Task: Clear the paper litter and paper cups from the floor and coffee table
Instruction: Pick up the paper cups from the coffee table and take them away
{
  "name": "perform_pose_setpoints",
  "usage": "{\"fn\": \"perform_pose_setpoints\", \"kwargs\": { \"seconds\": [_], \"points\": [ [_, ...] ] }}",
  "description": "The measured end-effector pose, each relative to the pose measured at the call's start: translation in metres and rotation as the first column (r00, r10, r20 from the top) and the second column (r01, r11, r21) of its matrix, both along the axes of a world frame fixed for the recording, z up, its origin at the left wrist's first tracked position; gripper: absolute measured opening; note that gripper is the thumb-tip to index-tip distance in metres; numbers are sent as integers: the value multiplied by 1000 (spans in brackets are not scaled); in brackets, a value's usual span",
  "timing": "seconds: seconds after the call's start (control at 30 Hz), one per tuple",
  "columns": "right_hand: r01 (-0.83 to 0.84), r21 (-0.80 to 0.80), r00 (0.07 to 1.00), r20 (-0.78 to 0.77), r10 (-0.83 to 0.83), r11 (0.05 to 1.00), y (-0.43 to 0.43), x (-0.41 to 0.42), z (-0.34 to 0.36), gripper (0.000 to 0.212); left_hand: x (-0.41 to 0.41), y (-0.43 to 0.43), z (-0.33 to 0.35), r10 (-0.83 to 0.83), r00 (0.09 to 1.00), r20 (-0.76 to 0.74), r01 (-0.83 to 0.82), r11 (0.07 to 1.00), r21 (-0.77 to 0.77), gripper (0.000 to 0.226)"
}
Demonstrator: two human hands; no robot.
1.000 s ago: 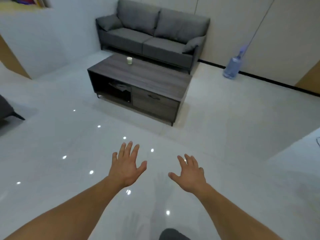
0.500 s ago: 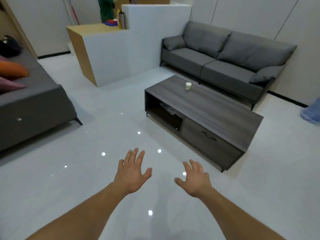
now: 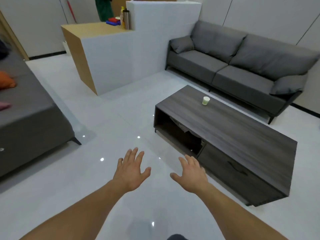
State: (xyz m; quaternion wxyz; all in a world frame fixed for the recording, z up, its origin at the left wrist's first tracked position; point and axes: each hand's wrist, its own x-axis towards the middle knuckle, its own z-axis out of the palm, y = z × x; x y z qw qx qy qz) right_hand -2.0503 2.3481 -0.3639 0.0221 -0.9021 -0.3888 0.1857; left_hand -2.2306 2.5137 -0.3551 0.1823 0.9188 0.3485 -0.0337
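One paper cup (image 3: 205, 100) stands upright on the coffee table's surface (image 3: 242, 130), right of centre in the head view, well apart from my left hand (image 3: 130, 172) and right hand (image 3: 192, 175), each grip spread apart and empty above the floor (image 3: 121, 122). I judge this the approach: step closer, reach over the near edge; nothing blocks, though the open shelf (image 3: 180, 131) may hide paper.

One paper cup (image 3: 205, 100), pale green with a white rim, upright on the coffee table (image 3: 242, 135) top near the far edge, toward the left end. Table's open left compartment holds crumpled material (image 3: 183, 126); can't tell if it's paper. Floor (image 3: 121, 118) is glossy white.
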Motion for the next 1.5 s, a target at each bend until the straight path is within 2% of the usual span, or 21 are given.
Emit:
{"fn": "perform_pose_setpoints", "kwargs": {
  "seconds": [0.3, 0.6, 0.83, 1.1, 1.27, 1.37, 1.5],
  "points": [
    [46, -45, 998, -40, -48, 998, 159, 117, -13, 85, 136, 171, -7, -71, 997, 36, 70, 997, 12, 74],
    [26, -39, 997, -66, -28, 999, 319, 252, 2, 83, 264, 336, 3, -76, 997, -21, 77, 997, 1, 75],
    [180, -71, 978, -97, -186, 981, 404, 348, -16, 84, 395, 440, -17, -228, 974, 17, 228, 973, -23, 76],
    [489, -103, 851, -160, -500, 866, 444, 427, -24, 86, 556, 529, -8, -524, 851, -22, 524, 852, -14, 80],
    [617, -165, 747, -185, -639, 769, 435, 480, -38, 85, 646, 527, -23, -670, 743, 1, 670, 742, -25, 83],
    [653, -206, 701, -201, -684, 729, 429, 534, -56, 87, 697, 518, -40, -708, 705, -41, 705, 706, -65, 86],
    [654, -252, 687, -197, -700, 713, 426, 625, -82, 83, 770, 513, -60, -713, 697, -73, 702, 700, -133, 85]
  ]
}}
